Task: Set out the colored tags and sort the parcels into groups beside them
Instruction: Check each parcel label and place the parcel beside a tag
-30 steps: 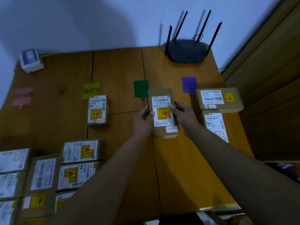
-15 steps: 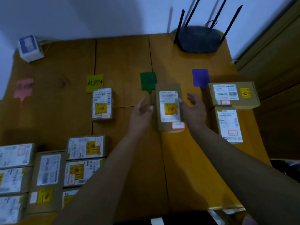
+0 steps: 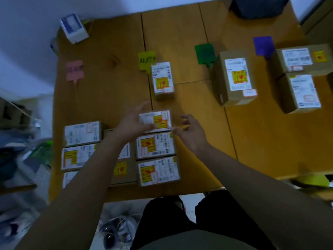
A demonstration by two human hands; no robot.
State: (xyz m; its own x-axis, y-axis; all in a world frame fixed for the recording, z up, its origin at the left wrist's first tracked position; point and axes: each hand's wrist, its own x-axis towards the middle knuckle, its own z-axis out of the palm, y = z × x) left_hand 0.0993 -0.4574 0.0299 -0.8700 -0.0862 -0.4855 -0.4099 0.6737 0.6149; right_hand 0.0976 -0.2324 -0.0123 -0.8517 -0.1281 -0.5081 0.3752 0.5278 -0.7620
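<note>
Brown cardboard, a small labelled parcel (image 3: 155, 120) at the head of the unsorted stack, sits between both hands. The left hand (image 3: 134, 123) lies open against its left end, fingers spread, touching but not clearly gripping; the right hand (image 3: 189, 131) hovers just beside its right end, fingers loosely curled and empty. A one-sided lift could tip the parcel or nudge the neighbouring box (image 3: 155, 145) out of line. Its white shipping label and yellow sticker are blurred, so a misread could send it beside the wrong tag: pink (image 3: 74, 70), yellow (image 3: 146, 60), green (image 3: 205, 53) or purple (image 3: 263, 45), all across the wooden tabletop (image 3: 198, 98).
</note>
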